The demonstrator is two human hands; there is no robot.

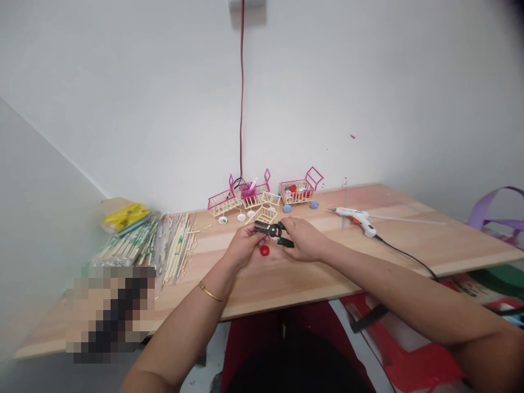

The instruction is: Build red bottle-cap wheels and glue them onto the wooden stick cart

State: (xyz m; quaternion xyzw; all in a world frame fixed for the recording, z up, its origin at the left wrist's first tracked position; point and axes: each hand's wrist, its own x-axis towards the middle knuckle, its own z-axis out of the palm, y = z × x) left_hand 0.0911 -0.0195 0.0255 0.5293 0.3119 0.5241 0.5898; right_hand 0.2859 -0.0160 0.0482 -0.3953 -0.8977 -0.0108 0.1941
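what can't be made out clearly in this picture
All in the head view:
Whatever the left hand may be pinching: hidden by its fingers and the pliers.
Lower-left part of the table: pixelated out.
Print on the wrapped sticks: too small to read.
White box: cut off by the top edge.
Purple strap: cut off by the right edge.
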